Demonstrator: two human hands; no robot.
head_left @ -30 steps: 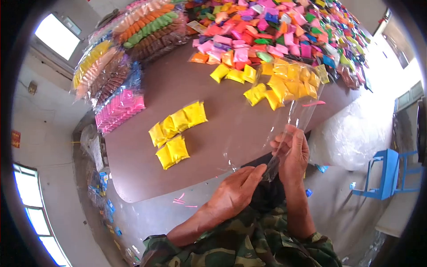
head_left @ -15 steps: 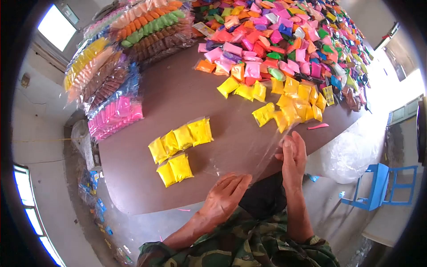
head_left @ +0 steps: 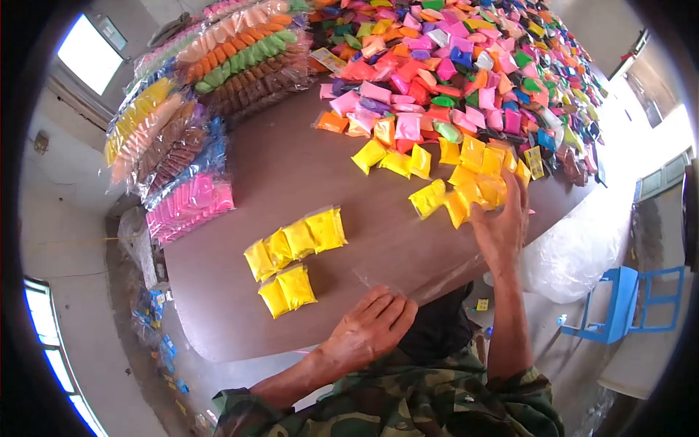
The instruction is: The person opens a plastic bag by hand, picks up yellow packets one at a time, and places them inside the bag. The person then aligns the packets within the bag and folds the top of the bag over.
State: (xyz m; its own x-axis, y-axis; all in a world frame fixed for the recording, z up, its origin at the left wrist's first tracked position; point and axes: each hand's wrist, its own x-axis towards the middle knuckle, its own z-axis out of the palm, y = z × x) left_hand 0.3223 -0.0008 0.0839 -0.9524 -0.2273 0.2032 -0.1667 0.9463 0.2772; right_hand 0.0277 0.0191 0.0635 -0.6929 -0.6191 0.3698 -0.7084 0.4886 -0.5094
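Observation:
My left hand is closed at the table's front edge, its fingers curled on a clear plastic bag that lies along the edge. My right hand reaches over the near side of a loose heap of yellow packets, thumb and fingers apart around the packets there; whether it grips one cannot be made out. Left of my hands, several yellow packets lie in a slanting row, with two more packets side by side just below it.
A large heap of many-coloured packets covers the back right of the brown table. Bagged stacks of packets stand at the back left. On the floor to the right are a white plastic sack and a blue stool.
My right hand has let go of the clear bag and moved up to the yellow heap, its fingers now spread. The bag has dropped lower, and my left hand stays near the edge.

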